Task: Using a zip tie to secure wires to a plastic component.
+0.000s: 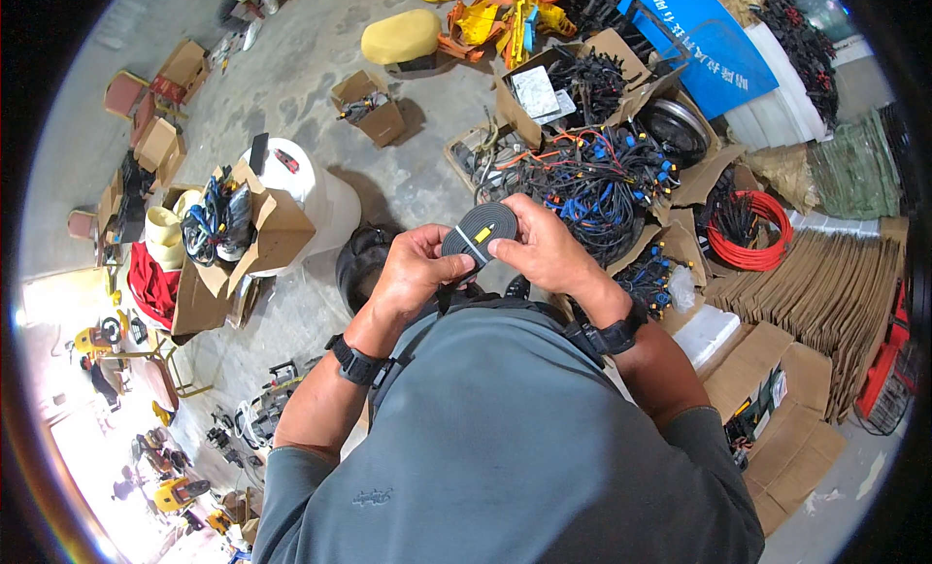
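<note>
Several boxes point(280, 222) holding cables point(212, 230), fingers point(511, 252) of both hands point(415, 260) gripping black coil point(480, 221)

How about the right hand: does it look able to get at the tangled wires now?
Probably not yet: the right hand is holding the black coil together with the left hand. The tangled wires beyond lie uncovered, though how far down is hard to tell.

Bright; blown-out glare lower left; soft shadows; edges bent, rim black
</note>
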{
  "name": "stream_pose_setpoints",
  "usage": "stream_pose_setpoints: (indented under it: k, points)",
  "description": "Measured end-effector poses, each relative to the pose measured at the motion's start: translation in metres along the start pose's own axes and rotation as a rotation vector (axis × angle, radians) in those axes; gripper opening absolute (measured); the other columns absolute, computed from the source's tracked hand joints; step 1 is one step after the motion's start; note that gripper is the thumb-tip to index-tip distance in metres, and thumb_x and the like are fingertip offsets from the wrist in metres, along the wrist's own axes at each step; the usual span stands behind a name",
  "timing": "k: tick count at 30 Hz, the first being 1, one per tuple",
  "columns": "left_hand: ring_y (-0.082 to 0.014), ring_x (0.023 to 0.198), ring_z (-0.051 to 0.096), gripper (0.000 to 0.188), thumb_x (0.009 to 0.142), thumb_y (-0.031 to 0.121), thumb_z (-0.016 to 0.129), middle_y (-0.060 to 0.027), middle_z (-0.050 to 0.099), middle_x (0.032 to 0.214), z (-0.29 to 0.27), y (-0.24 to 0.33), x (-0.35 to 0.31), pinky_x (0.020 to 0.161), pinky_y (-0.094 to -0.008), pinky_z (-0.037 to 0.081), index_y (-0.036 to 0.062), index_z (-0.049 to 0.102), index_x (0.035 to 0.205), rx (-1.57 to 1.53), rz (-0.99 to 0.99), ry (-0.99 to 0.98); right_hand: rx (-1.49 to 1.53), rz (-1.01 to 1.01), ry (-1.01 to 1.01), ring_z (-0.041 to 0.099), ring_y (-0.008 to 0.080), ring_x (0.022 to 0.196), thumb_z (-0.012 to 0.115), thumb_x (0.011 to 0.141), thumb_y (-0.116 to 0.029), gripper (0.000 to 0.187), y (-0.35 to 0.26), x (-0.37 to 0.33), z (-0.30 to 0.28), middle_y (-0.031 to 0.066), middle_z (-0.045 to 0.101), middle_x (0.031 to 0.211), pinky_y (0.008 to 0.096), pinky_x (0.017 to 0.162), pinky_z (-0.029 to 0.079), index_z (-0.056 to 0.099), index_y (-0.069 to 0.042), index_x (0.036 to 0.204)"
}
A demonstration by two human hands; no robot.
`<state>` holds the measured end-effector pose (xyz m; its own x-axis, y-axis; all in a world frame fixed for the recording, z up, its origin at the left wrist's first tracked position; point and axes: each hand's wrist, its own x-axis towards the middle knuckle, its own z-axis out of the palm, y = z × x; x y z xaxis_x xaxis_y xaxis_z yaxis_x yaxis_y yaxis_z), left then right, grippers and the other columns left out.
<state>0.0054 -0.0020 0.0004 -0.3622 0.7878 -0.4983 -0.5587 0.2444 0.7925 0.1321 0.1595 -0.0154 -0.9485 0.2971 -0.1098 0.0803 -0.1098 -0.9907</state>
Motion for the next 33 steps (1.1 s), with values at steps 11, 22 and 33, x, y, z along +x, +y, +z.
stream_pose_setpoints:
  k: [11,22,33]
  points:
    - [-0.0138,0.066,0.062,0.023,0.079,-0.008,0.066,-0.0082,0.065,0.081,0.01,0.005,0.0,0.059,-0.0271,0.052,-0.0057,0.057,0.1,0.136,-0.001,0.025,0.02,0.03,0.037,0.059,0.0135,0.088,0.065,0.077,-0.005,0.041,0.009,-0.003,0.002,0.0114,0.061,0.096,0.0304,0.078,0.049,0.047,0.004,0.112]
    - [-0.0126,0.064,0.062,0.02,0.078,-0.009,0.063,-0.0078,0.066,0.083,0.017,0.001,0.007,0.057,-0.0258,0.052,-0.003,0.059,0.097,0.129,0.059,0.07,-0.101,-0.009,0.103,0.063,0.0204,0.082,0.065,0.077,-0.013,0.039,0.017,0.004,-0.007,0.0146,0.063,0.09,0.0368,0.074,0.049,0.049,0.001,0.11]
    - [-0.0179,0.077,0.065,0.019,0.087,0.002,0.062,-0.0103,0.066,0.093,0.007,-0.008,0.032,0.069,-0.0311,0.054,0.0003,0.054,0.105,-0.176,0.3,0.164,0.044,-0.037,0.192,0.057,0.0085,0.081,0.065,0.088,-0.013,0.044,0.022,0.002,-0.002,0.0075,0.059,0.093,0.0234,0.062,0.046,0.04,0.001,0.122]
